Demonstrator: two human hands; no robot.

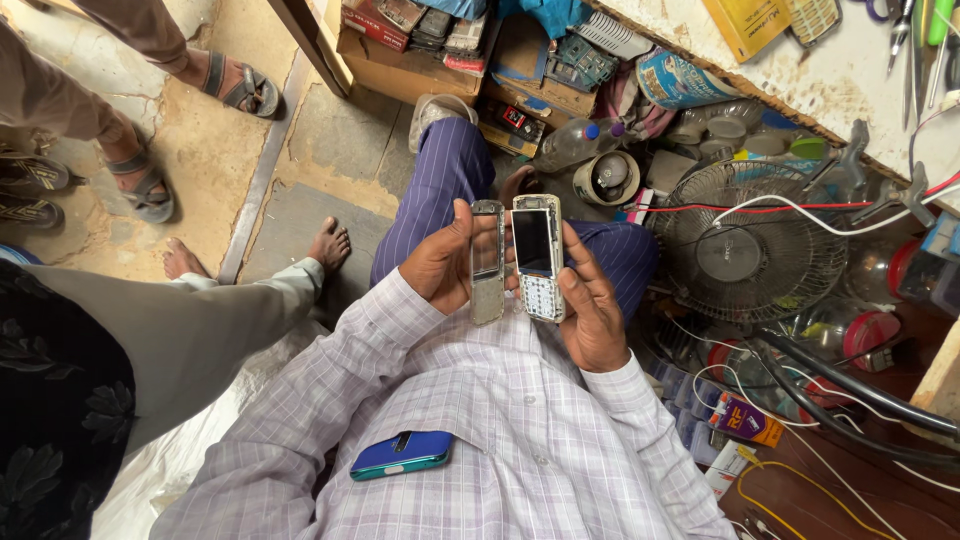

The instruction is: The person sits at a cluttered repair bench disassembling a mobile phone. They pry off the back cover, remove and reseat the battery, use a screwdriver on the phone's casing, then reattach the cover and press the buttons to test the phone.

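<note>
My left hand (437,268) holds a silver phone front frame (487,262) upright, its screen window empty. My right hand (590,305) grips the stripped body of a small keypad phone (538,258), dark screen and white keypad facing up. The two parts stand side by side, almost touching, above my lap. A blue smartphone (402,454) sits in the chest pocket of my checked shirt.
A small table fan (748,250) lies on the floor to the right among wires, bottles and boxes. A white workbench (850,70) with tools runs along the top right. A seated person's leg (200,320) is on my left; sandalled feet (145,185) stand beyond.
</note>
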